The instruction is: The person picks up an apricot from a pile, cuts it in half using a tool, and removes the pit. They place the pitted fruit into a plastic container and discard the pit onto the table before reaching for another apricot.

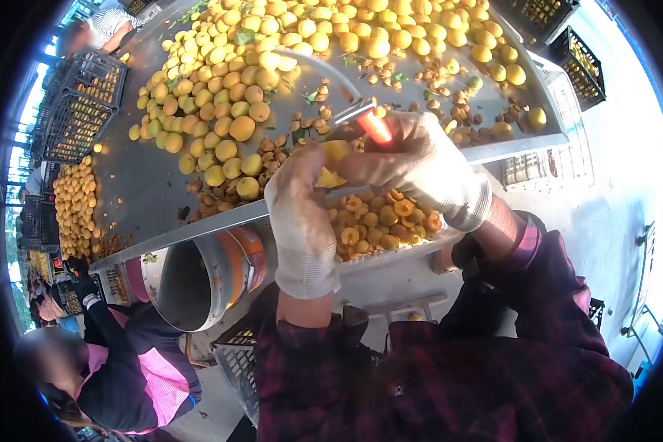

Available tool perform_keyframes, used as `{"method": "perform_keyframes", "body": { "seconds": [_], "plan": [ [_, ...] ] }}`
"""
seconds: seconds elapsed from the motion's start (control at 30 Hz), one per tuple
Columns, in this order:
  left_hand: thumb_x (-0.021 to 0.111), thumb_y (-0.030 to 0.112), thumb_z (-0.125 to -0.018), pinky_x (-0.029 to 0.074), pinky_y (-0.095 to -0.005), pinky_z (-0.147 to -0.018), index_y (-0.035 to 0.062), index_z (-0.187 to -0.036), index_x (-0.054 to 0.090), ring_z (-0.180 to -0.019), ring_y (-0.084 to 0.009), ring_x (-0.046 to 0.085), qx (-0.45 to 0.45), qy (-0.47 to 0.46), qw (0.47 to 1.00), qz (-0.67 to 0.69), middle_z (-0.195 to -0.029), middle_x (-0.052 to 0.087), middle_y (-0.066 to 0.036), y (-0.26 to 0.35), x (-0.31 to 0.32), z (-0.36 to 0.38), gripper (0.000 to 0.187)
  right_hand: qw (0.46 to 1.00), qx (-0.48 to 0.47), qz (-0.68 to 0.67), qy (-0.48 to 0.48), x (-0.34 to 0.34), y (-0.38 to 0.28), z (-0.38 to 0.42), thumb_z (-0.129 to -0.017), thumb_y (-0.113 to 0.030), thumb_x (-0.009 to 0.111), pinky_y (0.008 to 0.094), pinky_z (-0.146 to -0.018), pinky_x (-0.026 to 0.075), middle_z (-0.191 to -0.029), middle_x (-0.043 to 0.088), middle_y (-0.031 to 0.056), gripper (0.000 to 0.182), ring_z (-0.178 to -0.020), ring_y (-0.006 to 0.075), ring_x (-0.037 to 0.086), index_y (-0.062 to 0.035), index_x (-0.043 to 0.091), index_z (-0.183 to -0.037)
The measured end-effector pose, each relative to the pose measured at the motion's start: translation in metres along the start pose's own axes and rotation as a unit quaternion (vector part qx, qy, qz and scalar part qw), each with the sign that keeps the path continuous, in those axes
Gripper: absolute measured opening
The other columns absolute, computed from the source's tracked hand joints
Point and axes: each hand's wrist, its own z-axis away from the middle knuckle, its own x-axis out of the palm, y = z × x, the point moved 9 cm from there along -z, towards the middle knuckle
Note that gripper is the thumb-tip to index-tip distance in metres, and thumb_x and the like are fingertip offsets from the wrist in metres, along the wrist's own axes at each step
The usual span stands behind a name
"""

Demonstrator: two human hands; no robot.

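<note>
Both my hands wear whitish, stained work gloves. My left hand (302, 221) is closed around a yellow apricot (334, 156), low over the table's near edge. Close against it, my right hand (427, 162) grips the red handle (376, 127) of a sickle (344, 82), whose thin curved blade reaches away over the fruit. Fingers of the right hand also press at the apricot's side. Directly below the hands, a crate (409, 250) holds halved, pitted apricots (379, 221).
Whole apricots (228, 88) are heaped on the metal table (155, 195), with brown pits (272, 158) along its near side. A large bucket (191, 283) stands at the left beside a co-worker (125, 376). Black crates (81, 110) of fruit line the far left; another person (110, 26) is behind.
</note>
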Motion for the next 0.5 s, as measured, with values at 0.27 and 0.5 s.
{"method": "perform_keyframes", "body": {
  "seconds": [0.27, 0.5],
  "plan": [
    [0.046, 0.011, -0.094, 0.055, -0.0438, -0.095, -0.0114, -0.115, 0.058, -0.108, -0.0310, 0.066, -0.105, -0.024, 0.993, -0.041, -0.117, 0.064, -0.024, -0.021, -0.004, 0.012, 0.032, 0.996, -0.051, -0.042, 0.052, -0.017, 0.027, 0.000, -0.089, -0.015, 0.065, 0.0255, -0.068, 0.052, -0.085, 0.068, 0.0062, 0.031, -0.077, 0.0098, 0.064, 0.0071, 0.066, -0.110],
    [0.053, 0.014, -0.094, 0.052, -0.0408, -0.095, -0.0088, -0.122, 0.059, -0.110, -0.0261, 0.065, -0.178, -0.074, 0.973, 0.126, -0.113, 0.068, -0.016, -0.042, 0.000, 0.023, 0.037, 0.994, 0.014, -0.075, 0.074, -0.046, 0.043, 0.006, -0.090, -0.020, 0.064, 0.0176, -0.047, 0.036, -0.072, 0.062, 0.0043, 0.030, -0.052, 0.0048, 0.051, 0.0034, 0.065, -0.110]
  ]
}}
